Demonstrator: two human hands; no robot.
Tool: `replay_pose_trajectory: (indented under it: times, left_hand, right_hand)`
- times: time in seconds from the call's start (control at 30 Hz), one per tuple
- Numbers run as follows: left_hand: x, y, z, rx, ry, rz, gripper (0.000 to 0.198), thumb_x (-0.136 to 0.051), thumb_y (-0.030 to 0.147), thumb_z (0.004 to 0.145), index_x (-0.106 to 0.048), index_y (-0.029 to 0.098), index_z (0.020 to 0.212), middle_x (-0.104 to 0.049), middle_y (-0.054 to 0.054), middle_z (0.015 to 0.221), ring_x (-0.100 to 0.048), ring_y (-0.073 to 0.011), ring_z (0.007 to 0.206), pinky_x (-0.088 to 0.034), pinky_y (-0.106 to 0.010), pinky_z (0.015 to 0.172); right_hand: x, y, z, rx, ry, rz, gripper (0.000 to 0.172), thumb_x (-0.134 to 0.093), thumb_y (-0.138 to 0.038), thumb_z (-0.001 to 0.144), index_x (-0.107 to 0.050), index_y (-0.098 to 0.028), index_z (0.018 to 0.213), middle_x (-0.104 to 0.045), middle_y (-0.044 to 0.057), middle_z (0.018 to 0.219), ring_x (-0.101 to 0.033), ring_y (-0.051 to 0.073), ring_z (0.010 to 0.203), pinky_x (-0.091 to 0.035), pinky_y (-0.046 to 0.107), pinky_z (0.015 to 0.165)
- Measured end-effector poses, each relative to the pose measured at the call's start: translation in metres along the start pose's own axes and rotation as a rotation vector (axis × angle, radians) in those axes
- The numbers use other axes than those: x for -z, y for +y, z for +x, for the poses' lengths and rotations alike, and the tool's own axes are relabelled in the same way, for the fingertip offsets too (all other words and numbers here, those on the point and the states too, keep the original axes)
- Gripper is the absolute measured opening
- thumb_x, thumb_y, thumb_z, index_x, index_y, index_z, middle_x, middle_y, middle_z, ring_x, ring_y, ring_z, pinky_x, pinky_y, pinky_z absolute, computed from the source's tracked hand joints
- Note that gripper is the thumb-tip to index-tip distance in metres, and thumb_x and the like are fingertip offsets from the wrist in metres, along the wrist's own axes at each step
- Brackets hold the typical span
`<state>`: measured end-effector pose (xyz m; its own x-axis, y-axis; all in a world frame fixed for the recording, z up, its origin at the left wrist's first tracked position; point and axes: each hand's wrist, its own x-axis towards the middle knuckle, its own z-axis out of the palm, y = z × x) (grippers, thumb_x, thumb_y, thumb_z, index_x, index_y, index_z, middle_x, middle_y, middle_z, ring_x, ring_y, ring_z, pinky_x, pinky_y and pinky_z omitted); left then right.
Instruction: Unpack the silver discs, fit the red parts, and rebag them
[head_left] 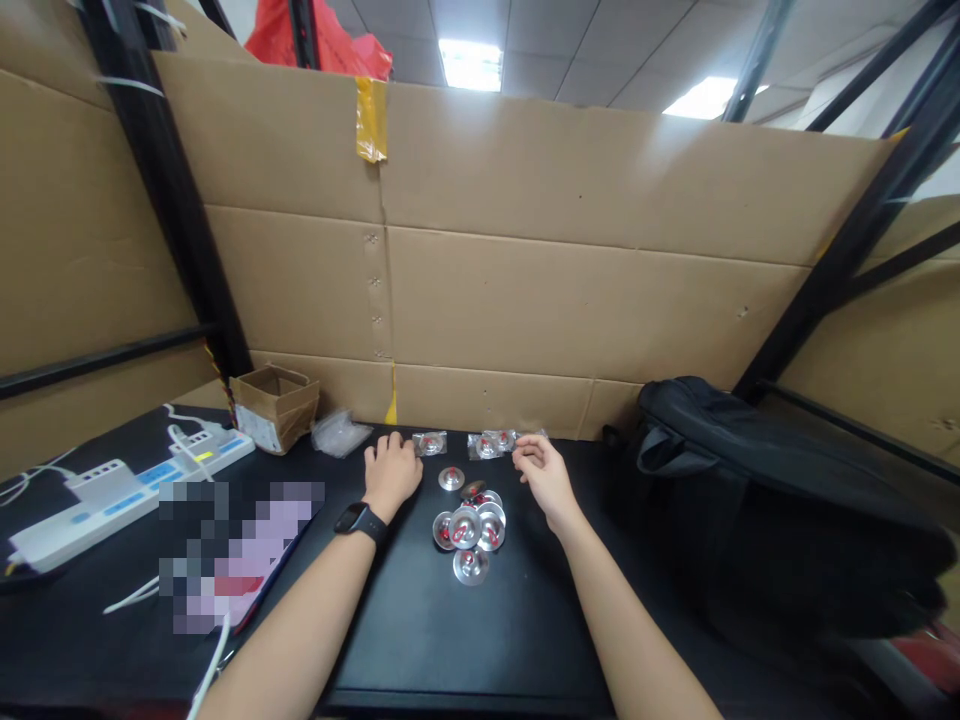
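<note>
Cardboard wall: tan panels (pixel 510 310) stand behind a black tabletop (pixel 480 645), and ceiling lights show above.
Silvery discs: a pile of round metal discs with red centres (pixel 465 526) sits mid-table between the forearms, overlapping; one lone disc (pixel 451 479) lies just behind it.
Clear packets: one wrapped piece (pixel 430 444) lies beside the left fingers; more wrapped pieces (pixel 486 446) lie close together near the right fingers, by the wall.
Left hand: palm down (pixel 394 468), fingers loosely spread, apparently holding nothing.
Right hand: thumb and fingers drawn close (pixel 546 475) at the packets; from where I stand, I cannot tell whether they grip one.
Between hands: well apart, either side of the packets.
Good handling: I'd pinch each packet by its wrapper's edge, since slick film probably slides.
Keeping order: I'd keep both wrists wide of the pile; the overlapping discs look easy to knock.
Right side: a black bag (pixel 750 490) leaves that elbow less room.
</note>
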<state>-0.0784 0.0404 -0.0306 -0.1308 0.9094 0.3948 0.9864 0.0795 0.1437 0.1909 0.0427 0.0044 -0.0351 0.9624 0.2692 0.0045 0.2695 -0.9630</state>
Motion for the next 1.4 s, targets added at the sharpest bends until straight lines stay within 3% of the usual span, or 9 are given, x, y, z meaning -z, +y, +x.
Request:
replay_pose_trajectory:
  times: [0.13,0.23,0.37,0.53,0.73,0.9,1.07,1.2,1.4]
  left_hand:
    - [-0.003,-0.011,0.006,-0.164,-0.042,-0.125,0.053,-0.048,0.037,0.09,-0.048,0.026,0.143,-0.048,-0.012,0.148,-0.041,-0.0314,0.133,-0.033,-0.048,0.101]
    - [-0.01,-0.01,0.01,-0.246,-0.137,-0.187,0.054,-0.047,0.042,0.093,-0.042,0.033,0.146,-0.046,-0.007,0.152,-0.039,-0.0295,0.137,-0.031,-0.049,0.102]
    - [-0.014,-0.002,0.01,-0.18,-0.097,-0.158,0.043,-0.046,0.04,0.095,-0.054,0.031,0.136,-0.06,-0.008,0.137,-0.048,-0.0306,0.126,-0.031,-0.05,0.098]
    - [-0.003,0.002,0.008,-0.093,0.007,-0.151,0.035,-0.036,0.031,0.1,-0.067,0.025,0.116,-0.072,-0.011,0.114,-0.057,-0.0284,0.111,-0.029,-0.047,0.096]
    - [0.013,0.009,0.007,0.056,0.056,-0.424,0.034,-0.04,0.036,0.098,-0.07,0.025,0.11,-0.076,-0.008,0.101,-0.067,-0.0268,0.099,-0.039,-0.042,0.091]
    - [0.023,0.03,-0.002,-0.045,0.098,-0.854,0.027,-0.05,0.036,0.092,-0.07,0.022,0.103,-0.076,-0.005,0.101,-0.07,-0.0203,0.091,-0.051,-0.029,0.081]
    - [0.028,0.049,-0.012,-0.128,0.029,-1.136,0.028,-0.066,0.04,0.085,-0.072,0.018,0.1,-0.077,-0.008,0.098,-0.072,-0.0206,0.087,-0.056,-0.03,0.082]
    - [0.029,0.053,-0.015,-0.099,-0.036,-1.237,0.031,-0.067,0.045,0.084,-0.076,0.016,0.094,-0.078,-0.009,0.092,-0.073,-0.0229,0.084,-0.057,-0.033,0.078]
    - [0.036,0.056,-0.018,-0.161,-0.009,-1.18,0.027,-0.069,0.044,0.083,-0.079,0.02,0.091,-0.078,-0.007,0.094,-0.072,-0.0233,0.089,-0.055,-0.034,0.084]
  right_hand:
    - [-0.002,-0.001,-0.001,0.008,-0.017,-0.024,0.028,-0.069,-0.032,0.072,-0.059,-0.021,0.095,-0.059,0.001,0.082,-0.055,0.015,0.066,-0.04,0.022,0.049]
    - [-0.002,-0.002,-0.002,0.003,-0.038,-0.038,0.025,-0.068,-0.031,0.071,-0.06,-0.021,0.093,-0.06,0.001,0.081,-0.055,0.015,0.066,-0.041,0.023,0.049]
    - [-0.003,-0.004,-0.005,0.015,-0.071,-0.093,0.019,-0.066,-0.029,0.073,-0.062,-0.02,0.089,-0.062,0.002,0.081,-0.056,0.015,0.069,-0.042,0.023,0.053]
    - [-0.006,-0.003,-0.007,0.039,-0.133,-0.131,0.016,-0.066,-0.031,0.076,-0.064,-0.019,0.088,-0.063,0.002,0.08,-0.056,0.014,0.067,-0.044,0.023,0.055]
    - [-0.014,0.002,-0.011,0.042,-0.188,-0.134,0.018,-0.068,-0.033,0.078,-0.065,-0.02,0.09,-0.063,0.002,0.08,-0.059,0.015,0.07,-0.044,0.022,0.054]
    - [-0.028,0.006,-0.017,0.01,-0.186,-0.027,0.035,-0.069,-0.042,0.08,-0.06,-0.023,0.107,-0.065,0.001,0.084,-0.063,0.016,0.07,-0.046,0.024,0.056]
    - [-0.034,0.006,-0.02,0.008,-0.178,0.059,0.037,-0.071,-0.044,0.08,-0.06,-0.023,0.109,-0.067,0.002,0.085,-0.064,0.017,0.07,-0.047,0.026,0.059]
    - [-0.028,0.001,-0.018,0.137,-0.12,-0.075,0.029,-0.074,-0.042,0.079,-0.07,-0.022,0.1,-0.061,-0.001,0.073,-0.055,0.014,0.063,-0.045,0.026,0.061]
    - [-0.022,-0.006,-0.016,0.246,-0.128,-0.127,0.022,-0.068,-0.043,0.085,-0.077,-0.023,0.089,-0.067,0.005,0.087,-0.059,0.018,0.074,-0.048,0.03,0.07]
